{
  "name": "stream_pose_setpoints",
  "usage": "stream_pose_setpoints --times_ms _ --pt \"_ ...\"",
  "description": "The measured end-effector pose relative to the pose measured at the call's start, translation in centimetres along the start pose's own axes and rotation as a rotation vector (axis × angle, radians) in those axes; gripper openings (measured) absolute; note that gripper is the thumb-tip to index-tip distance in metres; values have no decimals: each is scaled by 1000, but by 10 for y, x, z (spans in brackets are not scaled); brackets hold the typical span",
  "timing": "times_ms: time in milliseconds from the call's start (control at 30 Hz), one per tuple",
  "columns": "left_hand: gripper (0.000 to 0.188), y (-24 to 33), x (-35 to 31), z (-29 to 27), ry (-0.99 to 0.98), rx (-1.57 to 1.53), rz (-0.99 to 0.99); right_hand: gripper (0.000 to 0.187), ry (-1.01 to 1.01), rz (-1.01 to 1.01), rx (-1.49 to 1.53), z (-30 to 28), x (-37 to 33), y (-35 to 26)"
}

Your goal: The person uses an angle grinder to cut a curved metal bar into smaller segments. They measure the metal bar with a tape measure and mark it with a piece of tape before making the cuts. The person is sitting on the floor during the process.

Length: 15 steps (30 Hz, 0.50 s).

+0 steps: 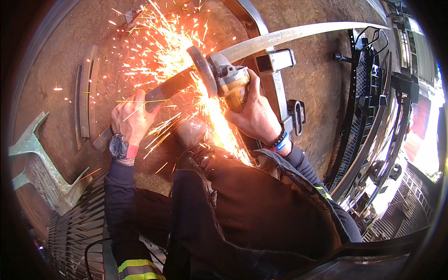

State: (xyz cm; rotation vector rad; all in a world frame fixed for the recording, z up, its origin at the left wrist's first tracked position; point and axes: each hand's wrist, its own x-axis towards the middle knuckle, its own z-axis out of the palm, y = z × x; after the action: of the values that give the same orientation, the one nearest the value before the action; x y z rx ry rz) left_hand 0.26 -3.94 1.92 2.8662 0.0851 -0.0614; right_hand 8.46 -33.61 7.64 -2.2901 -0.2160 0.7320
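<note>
My right hand (256, 114) is wrapped round an angle grinder (228, 77) with a yellow and grey body. Its disc (202, 70) stands on edge against a long, curved flat metal bar (298, 33), and bright sparks (170, 53) fly off to the far left and back toward my boot. The bar runs from the far right down to the near left. My left hand (132, 116), with a watch at its wrist, grips the bar's left stretch, its fingers closed round the edge. Glare hides the exact spot where disc and bar meet.
A worn boot (193, 132) is just below the bar, in the sparks. A rusty steel frame (279, 91) lies beyond the grinder. Loose metal strips (85, 93) and a greenish plastic chair (44, 163) are at left. Metal racks (364, 88) stand at right.
</note>
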Motion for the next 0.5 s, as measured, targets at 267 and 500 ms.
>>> stream_pose_setpoints --times_ms 267,500 --pt "42 -4 -3 1 3 34 27 98 1 6 13 0 2 -8" --pt "42 -5 -1 0 -5 14 22 99 5 -8 -19 0 3 -11"
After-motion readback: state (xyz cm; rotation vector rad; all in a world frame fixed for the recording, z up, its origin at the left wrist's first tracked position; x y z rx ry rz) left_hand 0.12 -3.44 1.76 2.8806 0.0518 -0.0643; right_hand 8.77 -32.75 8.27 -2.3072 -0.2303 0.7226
